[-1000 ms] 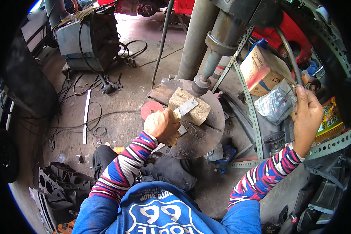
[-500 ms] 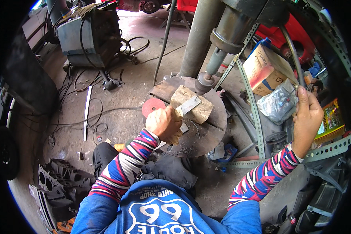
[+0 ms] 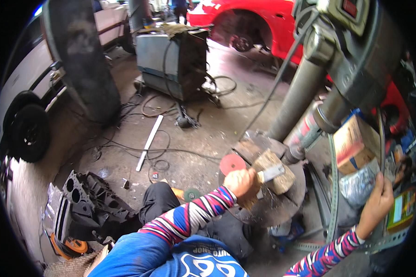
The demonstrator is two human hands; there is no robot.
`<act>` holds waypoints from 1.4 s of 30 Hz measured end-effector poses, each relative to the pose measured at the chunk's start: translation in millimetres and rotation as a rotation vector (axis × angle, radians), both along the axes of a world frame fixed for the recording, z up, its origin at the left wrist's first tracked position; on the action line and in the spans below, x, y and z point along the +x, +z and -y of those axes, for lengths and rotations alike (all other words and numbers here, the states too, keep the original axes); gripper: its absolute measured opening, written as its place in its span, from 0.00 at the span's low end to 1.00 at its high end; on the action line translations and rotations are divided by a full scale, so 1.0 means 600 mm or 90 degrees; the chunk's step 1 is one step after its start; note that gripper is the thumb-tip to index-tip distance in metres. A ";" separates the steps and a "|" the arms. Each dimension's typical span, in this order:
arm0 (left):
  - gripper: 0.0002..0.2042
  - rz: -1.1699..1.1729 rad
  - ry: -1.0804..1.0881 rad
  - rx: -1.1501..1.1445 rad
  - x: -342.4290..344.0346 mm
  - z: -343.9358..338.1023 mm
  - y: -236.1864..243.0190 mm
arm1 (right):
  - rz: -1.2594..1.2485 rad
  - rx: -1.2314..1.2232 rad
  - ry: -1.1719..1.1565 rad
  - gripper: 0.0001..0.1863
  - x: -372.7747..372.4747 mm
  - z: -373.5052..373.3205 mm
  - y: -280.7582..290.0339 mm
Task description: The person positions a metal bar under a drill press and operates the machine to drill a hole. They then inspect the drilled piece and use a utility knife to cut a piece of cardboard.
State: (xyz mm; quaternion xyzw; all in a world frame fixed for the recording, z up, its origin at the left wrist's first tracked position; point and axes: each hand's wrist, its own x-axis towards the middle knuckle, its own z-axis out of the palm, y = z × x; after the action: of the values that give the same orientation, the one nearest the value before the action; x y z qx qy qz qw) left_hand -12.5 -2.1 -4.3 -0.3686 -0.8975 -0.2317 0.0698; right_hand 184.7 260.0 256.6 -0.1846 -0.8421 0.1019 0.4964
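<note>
My left hand (image 3: pixel 240 183) is closed on a small flat metal plate (image 3: pixel 273 172), with a tan rag or glove-like wad bunched beneath the fingers. The plate lies across a rough wooden block (image 3: pixel 284 182), which rests on the round table (image 3: pixel 289 212) of a drill press. Just right of the block, the drill chuck (image 3: pixel 294 153) points down; any bit in it is too blurred to make out. Out to the right, my right hand (image 3: pixel 378 201) grips the press's feed lever (image 3: pixel 382 138) near its lower end. A red abrasive disc (image 3: pixel 232 164) sits at the table's left edge.
A cardboard box (image 3: pixel 356 143) and a plastic bag (image 3: pixel 357 187) stand beyond a perforated metal frame (image 3: pixel 333 198) on the right. An engine block (image 3: pixel 74 194) lies at lower left. Cables (image 3: pixel 189 151) cross the floor toward a wheeled metal machine (image 3: pixel 159 60).
My view has swung left and up, so the scene sits farther right and lower. Both hands keep their holds, the left on the plate and the right on the lever.
</note>
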 end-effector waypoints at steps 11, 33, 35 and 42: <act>0.17 -0.012 0.044 0.037 0.001 0.000 0.007 | -0.035 0.080 -0.006 0.15 -0.003 -0.003 -0.004; 0.17 0.199 0.029 -0.102 0.006 -0.004 0.072 | -0.066 0.045 -0.067 0.16 -0.015 0.035 -0.001; 0.17 0.170 0.022 -0.096 0.008 -0.002 0.077 | -0.064 0.047 -0.074 0.15 -0.016 0.037 -0.002; 0.18 0.177 0.014 -0.098 0.003 -0.005 0.072 | -0.066 0.050 -0.078 0.15 -0.016 0.034 -0.006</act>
State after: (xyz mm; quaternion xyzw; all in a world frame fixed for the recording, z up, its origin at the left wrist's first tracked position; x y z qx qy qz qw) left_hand -10.7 0.8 38.9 -0.3272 -0.9178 -0.2098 -0.0807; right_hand 175.1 239.4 253.2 -0.2109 -0.8057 0.0475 0.5515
